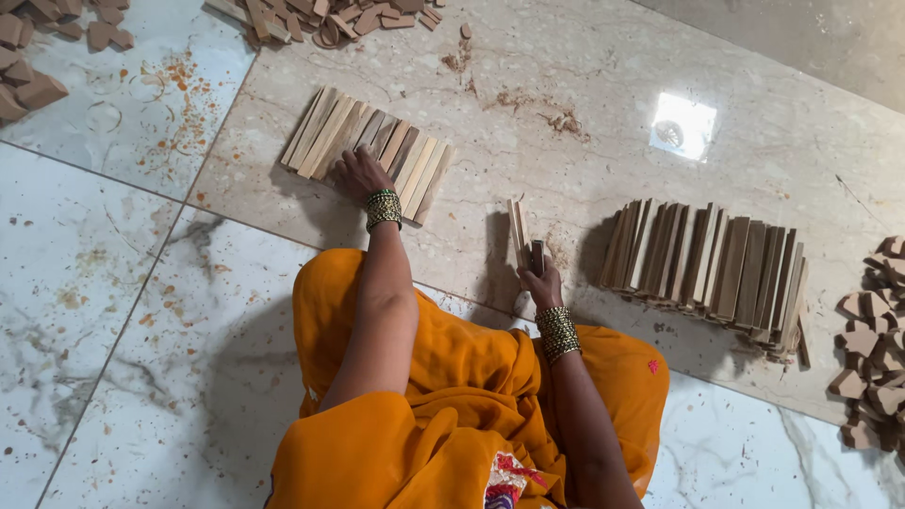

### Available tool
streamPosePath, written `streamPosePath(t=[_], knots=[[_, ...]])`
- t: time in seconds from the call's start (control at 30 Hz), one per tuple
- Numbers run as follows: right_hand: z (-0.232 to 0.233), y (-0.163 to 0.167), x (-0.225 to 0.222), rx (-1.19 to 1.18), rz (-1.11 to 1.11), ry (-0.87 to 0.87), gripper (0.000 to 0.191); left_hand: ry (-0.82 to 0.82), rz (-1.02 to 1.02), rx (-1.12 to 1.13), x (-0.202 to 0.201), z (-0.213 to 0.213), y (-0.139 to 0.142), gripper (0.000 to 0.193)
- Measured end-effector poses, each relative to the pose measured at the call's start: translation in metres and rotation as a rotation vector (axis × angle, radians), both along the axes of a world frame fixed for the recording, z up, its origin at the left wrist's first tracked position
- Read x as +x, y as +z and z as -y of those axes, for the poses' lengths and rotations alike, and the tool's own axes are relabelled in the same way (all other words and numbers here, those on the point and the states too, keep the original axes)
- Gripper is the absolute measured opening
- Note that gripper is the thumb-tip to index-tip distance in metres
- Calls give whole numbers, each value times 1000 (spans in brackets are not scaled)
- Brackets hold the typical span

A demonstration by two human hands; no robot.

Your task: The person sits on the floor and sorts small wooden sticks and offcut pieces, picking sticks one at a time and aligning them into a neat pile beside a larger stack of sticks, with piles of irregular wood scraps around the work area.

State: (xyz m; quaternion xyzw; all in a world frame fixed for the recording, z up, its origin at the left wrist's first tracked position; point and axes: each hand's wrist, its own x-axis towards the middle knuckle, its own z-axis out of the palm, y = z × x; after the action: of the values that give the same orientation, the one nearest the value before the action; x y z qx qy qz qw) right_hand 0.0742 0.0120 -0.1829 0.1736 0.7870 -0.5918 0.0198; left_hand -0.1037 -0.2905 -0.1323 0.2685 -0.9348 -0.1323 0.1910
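My left hand (359, 175) rests flat on a row of thin wooden slats (368, 151) laid side by side on the marble floor. My right hand (541, 279) grips a few upright wooden slats (521, 236) that stand on end on the floor. Both wrists wear green and gold bangles. To the right of that hand stands a long leaning row of wooden slats (709, 264). My lap is covered in orange cloth (443, 396).
Small brown wood offcuts lie in heaps at the top left (38, 47), the top middle (330, 19) and the right edge (872, 349). Sawdust marks the beige floor slab. A bright light reflection (682, 125) shines on the floor.
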Motion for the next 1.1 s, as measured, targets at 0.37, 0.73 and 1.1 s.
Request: streamPosePath(t=[0.37, 0.73, 1.1], knots=[[7, 13, -5, -15, 19, -27, 42, 2, -59, -30, 5, -7, 0, 34], [30, 31, -10, -448, 57, -165, 24, -1132, -7, 434, 78, -127, 4, 38], [56, 36, -7, -338, 102, 16, 34, -635, 476, 974, 120, -129, -7, 45]])
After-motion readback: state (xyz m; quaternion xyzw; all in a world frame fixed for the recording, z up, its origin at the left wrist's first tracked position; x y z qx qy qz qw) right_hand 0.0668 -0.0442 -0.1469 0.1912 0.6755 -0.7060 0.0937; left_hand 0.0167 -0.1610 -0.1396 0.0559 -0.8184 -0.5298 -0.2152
